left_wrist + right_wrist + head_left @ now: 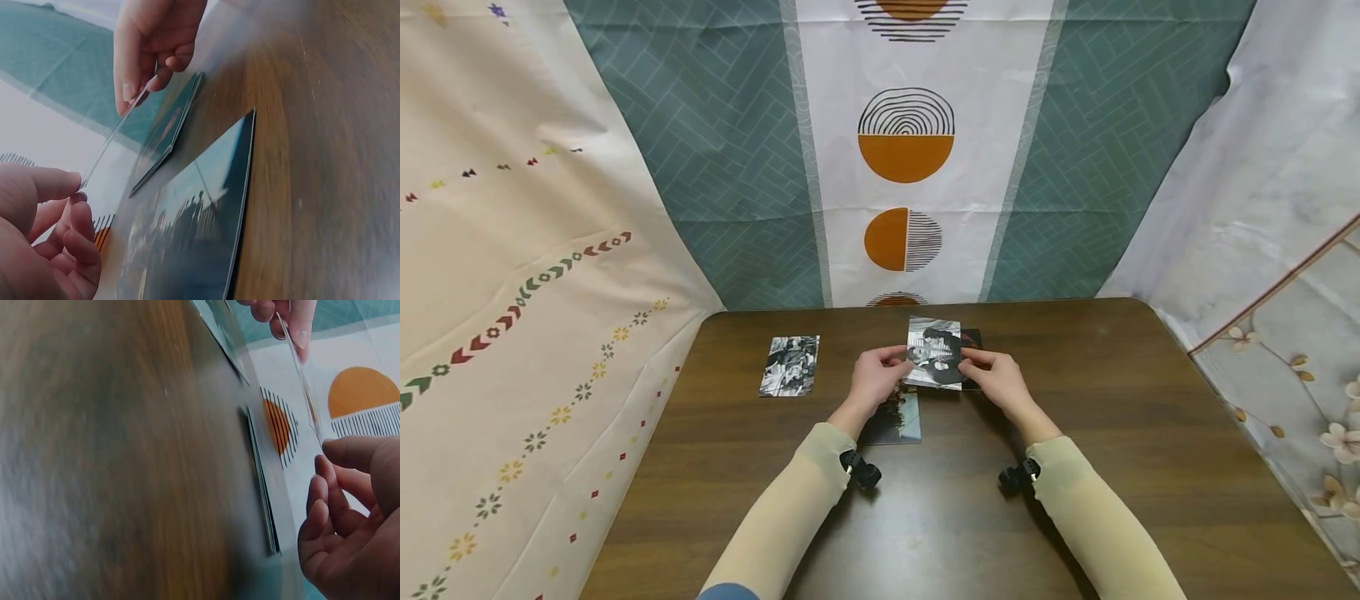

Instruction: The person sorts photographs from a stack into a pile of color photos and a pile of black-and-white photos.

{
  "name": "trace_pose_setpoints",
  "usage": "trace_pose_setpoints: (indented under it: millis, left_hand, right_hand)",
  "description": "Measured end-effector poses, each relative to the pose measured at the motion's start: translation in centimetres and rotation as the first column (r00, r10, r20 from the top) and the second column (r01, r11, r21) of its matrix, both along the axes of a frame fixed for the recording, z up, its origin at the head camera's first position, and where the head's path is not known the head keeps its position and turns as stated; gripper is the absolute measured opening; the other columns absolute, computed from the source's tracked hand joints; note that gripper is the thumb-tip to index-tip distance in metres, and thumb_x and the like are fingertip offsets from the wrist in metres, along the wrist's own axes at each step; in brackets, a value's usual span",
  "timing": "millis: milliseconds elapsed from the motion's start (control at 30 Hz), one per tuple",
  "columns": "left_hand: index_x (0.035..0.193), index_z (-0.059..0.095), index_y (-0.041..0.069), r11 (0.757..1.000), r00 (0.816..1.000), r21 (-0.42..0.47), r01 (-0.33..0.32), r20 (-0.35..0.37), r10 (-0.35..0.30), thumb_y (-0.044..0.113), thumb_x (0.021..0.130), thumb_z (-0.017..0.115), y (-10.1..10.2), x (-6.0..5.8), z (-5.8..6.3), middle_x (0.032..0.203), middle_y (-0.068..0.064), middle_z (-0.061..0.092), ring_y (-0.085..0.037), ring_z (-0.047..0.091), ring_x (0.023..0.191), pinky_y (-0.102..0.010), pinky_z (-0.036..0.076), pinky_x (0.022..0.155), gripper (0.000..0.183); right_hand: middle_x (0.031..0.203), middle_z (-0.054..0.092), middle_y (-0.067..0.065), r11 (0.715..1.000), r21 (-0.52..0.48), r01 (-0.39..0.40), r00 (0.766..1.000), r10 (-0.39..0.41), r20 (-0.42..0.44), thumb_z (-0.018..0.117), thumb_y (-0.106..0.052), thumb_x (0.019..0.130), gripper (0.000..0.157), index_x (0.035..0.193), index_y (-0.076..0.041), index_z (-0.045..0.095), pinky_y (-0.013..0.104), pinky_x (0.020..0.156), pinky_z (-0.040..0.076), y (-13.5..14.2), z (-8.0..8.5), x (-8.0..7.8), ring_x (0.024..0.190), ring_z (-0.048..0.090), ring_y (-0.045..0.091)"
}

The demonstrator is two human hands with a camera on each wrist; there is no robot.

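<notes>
A black-and-white photo print [934, 353] is held up off the table between both hands. My left hand [876, 377] pinches its left edge between thumb and fingers, and my right hand [1000, 380] pinches the right edge the same way. Seen from the left wrist, the held print [115, 134] is nearly edge-on. Below the left hand a colour print with a pale blue part [910, 419] lies on the table, partly covered by that hand. Behind the held print sits a dark print [972, 338], mostly hidden; in the right wrist view it looks like a thin stack [262, 481].
Another black-and-white print [789, 367] lies apart on the left of the brown wooden table [1075, 358]. Patterned cloths hang around the table: a green and white one [745, 167] behind, a cream one [550, 333] on the left, and a floral one [1285, 250] on the right.
</notes>
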State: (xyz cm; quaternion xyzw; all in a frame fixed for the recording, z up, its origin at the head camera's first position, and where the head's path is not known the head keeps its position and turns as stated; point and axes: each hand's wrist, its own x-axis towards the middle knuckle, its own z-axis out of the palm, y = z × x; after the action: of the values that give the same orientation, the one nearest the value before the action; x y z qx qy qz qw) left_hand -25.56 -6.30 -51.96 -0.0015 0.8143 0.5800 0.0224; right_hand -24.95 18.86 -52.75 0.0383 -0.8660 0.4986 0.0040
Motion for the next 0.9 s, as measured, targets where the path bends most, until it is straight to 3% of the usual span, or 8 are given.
trace_pose_setpoints:
  millis: [200,400,667,900]
  left_hand:
    - [0.129,0.079,0.009,1.000,1.000,0.015,0.012,-0.007,-0.011,0.019,0.095,0.080,-1.5,0.3,0.1,0.098,-0.004,0.072,-0.016,0.059,0.084,-0.030,0.047,0.069,0.036]
    - [0.132,0.077,0.007,0.999,1.000,0.045,0.012,-0.012,-0.011,0.017,0.096,0.080,-3.0,0.7,0.2,0.096,-0.006,0.071,-0.015,0.057,0.070,-0.028,0.046,0.062,0.038]
    - [0.133,0.075,0.005,0.999,1.000,0.049,-0.002,-0.022,0.003,0.015,0.094,0.080,-4.9,0.6,-0.2,0.092,-0.006,0.072,-0.012,0.058,0.063,-0.026,0.048,0.060,0.041]
    - [0.134,0.075,0.005,0.999,0.999,0.037,-0.032,-0.019,0.032,0.014,0.095,0.079,-7.1,0.8,-0.3,0.091,-0.006,0.070,-0.026,0.063,0.065,-0.028,0.049,0.057,0.040]
  right_hand:
    - [0.112,0.079,0.010,0.999,0.044,-0.001,0.999,0.003,-0.041,0.075,-0.020,0.100,0.041,0.138,-0.005,0.073,0.041,0.092,0.052,-1.4,0.1,0.1,0.112,0.069,0.030]
    - [0.107,0.079,0.008,0.997,0.073,-0.006,0.998,0.011,-0.064,0.078,-0.019,0.099,0.041,0.136,-0.004,0.074,0.039,0.086,0.053,-3.0,-0.1,0.0,0.101,0.071,0.027]
    - [0.106,0.078,0.007,0.998,0.041,-0.038,0.997,0.041,-0.071,0.077,-0.018,0.099,0.040,0.136,-0.003,0.074,0.035,0.081,0.053,-4.8,-0.1,0.2,0.100,0.072,0.026]
    - [0.110,0.078,0.006,0.997,0.025,-0.072,0.996,0.073,-0.053,0.076,-0.019,0.100,0.043,0.140,-0.005,0.071,0.035,0.082,0.054,-7.1,0.0,-0.2,0.101,0.071,0.024]
